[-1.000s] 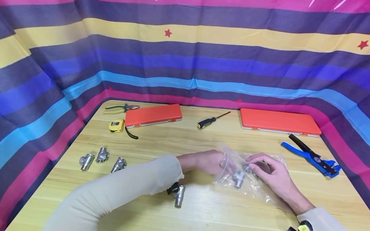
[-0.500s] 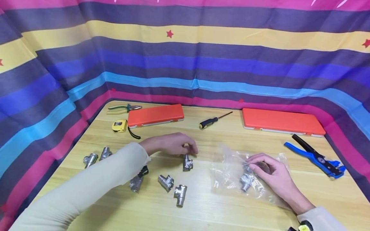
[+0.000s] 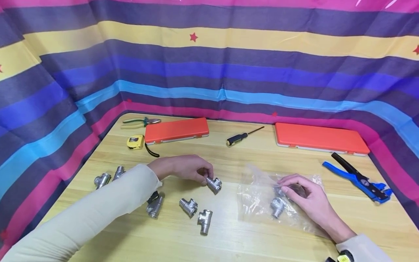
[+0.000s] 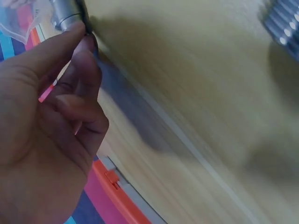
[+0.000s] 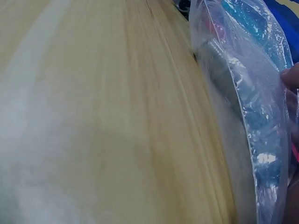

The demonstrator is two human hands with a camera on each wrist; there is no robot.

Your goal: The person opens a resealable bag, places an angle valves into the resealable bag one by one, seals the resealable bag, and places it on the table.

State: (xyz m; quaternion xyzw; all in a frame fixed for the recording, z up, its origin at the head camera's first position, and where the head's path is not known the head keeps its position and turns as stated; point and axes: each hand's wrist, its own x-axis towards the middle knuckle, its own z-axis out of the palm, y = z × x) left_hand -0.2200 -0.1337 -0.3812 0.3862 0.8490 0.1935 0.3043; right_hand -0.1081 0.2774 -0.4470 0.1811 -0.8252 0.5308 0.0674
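Note:
Between thumb and fingers my left hand (image 3: 189, 168) pinches one end of a metal pipe tee (image 3: 214, 185), close to the tabletop. The left wrist view shows the fingertips meeting at the end of that fitting (image 4: 65, 13). My right hand (image 3: 306, 194) grips a clear plastic bag (image 3: 253, 189), lying on the table at the right. Inside the bag a metal fitting (image 3: 277, 206) shows through the film, and another is partly hidden by the right fingers. Two loose tees, one tee (image 3: 188, 207) and another tee (image 3: 204, 221), lie in front of my left hand.
More tees (image 3: 103, 180) lie at the left, partly behind the left sleeve (image 3: 98, 211). Along the back are pliers (image 3: 144, 122), a tape measure (image 3: 135, 142), a red case (image 3: 176, 130), a screwdriver (image 3: 240, 138) and another red case (image 3: 320, 138). A blue wire stripper (image 3: 361, 182) lies right.
My left hand has come out of the bag and moved left with a tee, which has since turned on the table. The right hand keeps its place on the bag.

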